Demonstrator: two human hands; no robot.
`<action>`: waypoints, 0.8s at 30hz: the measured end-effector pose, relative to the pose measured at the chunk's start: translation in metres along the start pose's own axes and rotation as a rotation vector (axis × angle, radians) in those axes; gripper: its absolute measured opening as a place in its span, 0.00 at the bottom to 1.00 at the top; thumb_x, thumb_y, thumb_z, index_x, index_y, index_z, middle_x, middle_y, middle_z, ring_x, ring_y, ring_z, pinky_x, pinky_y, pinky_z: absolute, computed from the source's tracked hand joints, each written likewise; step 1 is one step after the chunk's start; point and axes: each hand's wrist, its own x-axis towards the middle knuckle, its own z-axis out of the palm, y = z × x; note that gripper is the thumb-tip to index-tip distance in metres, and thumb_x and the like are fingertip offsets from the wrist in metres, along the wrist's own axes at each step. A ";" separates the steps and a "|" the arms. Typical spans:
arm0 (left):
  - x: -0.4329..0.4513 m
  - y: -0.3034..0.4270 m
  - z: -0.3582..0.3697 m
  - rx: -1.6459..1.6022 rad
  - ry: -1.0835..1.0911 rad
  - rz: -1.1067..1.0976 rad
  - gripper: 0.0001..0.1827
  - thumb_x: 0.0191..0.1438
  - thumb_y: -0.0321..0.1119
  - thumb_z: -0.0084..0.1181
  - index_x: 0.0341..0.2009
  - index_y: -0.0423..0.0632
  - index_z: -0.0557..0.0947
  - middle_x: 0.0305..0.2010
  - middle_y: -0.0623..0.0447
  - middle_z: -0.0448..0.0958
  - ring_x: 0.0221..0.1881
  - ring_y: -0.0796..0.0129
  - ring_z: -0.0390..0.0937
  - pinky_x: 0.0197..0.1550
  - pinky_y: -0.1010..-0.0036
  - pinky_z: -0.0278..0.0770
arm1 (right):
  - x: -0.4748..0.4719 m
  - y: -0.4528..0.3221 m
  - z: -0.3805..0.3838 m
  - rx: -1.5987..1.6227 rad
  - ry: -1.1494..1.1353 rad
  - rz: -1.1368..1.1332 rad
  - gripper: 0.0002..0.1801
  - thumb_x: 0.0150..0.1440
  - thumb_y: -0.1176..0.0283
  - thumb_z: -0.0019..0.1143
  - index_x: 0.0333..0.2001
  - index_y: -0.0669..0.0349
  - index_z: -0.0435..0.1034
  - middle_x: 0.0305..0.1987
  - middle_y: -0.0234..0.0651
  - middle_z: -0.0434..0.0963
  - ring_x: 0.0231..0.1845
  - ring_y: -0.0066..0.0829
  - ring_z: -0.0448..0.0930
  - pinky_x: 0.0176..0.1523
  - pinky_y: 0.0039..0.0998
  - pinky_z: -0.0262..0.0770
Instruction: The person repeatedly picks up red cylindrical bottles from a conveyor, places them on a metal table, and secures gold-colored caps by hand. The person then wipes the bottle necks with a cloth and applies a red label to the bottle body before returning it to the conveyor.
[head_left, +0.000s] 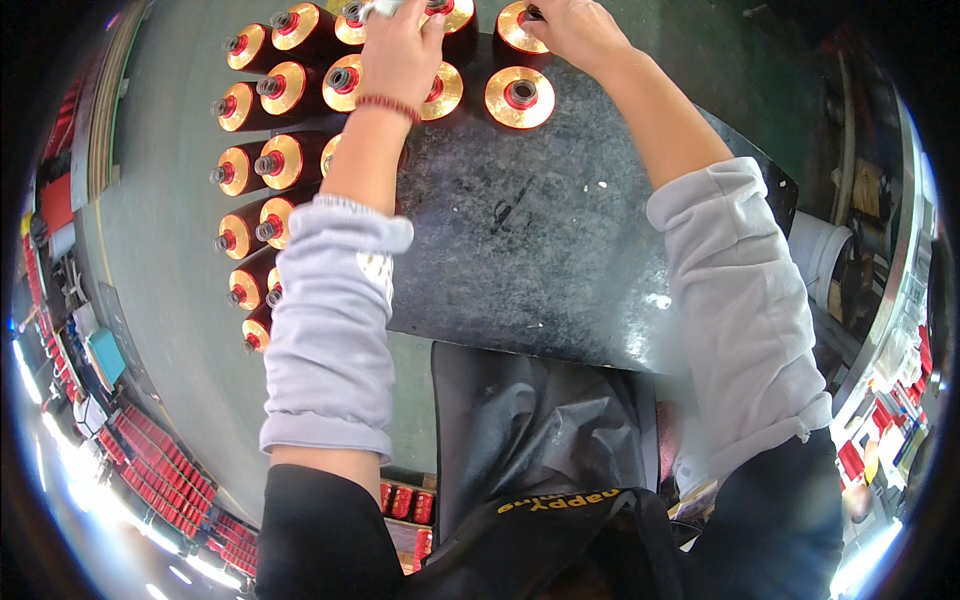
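Note:
Dark bottles with gold shoulders, red collars and clear threaded necks stand in rows on a black tabletop (525, 225). My left hand (401, 56) reaches over the rows at the far edge of view. A crumpled white cloth or tissue (381, 7) is pinched in its fingers, partly cut off by the frame. My right hand (577, 30) has its fingers at the neck of a bottle (517, 34) at the top. Nearer to me, a bottle (520, 111) stands upright with its mouth uncapped. My left hand and forearm hide some of the bottles.
Further bottles (281, 161) line the table's left side. A green floor (172, 225) lies beyond it. Stacks of red items (157, 465) are at lower left. A white bucket (821, 247) lies or stands at the right. My black apron (540, 420) hangs against the near edge.

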 end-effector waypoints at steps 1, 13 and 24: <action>0.007 -0.005 0.003 -0.004 -0.088 -0.057 0.18 0.58 0.31 0.54 0.53 0.43 0.77 0.40 0.39 0.78 0.45 0.46 0.74 0.48 0.59 0.74 | 0.001 0.001 0.002 -0.022 0.003 -0.003 0.12 0.55 0.66 0.55 0.38 0.64 0.74 0.37 0.54 0.80 0.42 0.54 0.80 0.47 0.47 0.76; 0.035 -0.034 0.028 0.032 -0.432 -0.269 0.10 0.55 0.36 0.57 0.39 0.45 0.79 0.36 0.36 0.79 0.43 0.42 0.77 0.45 0.54 0.75 | 0.008 0.012 0.012 -0.045 0.025 0.065 0.14 0.55 0.65 0.55 0.35 0.67 0.73 0.35 0.55 0.80 0.41 0.54 0.81 0.46 0.48 0.76; 0.007 0.001 -0.047 0.136 -0.535 -0.331 0.20 0.58 0.45 0.57 0.52 0.50 0.79 0.45 0.37 0.77 0.46 0.42 0.76 0.50 0.55 0.75 | -0.066 -0.045 -0.008 0.027 -0.111 -0.126 0.24 0.57 0.55 0.61 0.53 0.54 0.72 0.42 0.45 0.80 0.42 0.47 0.82 0.45 0.43 0.79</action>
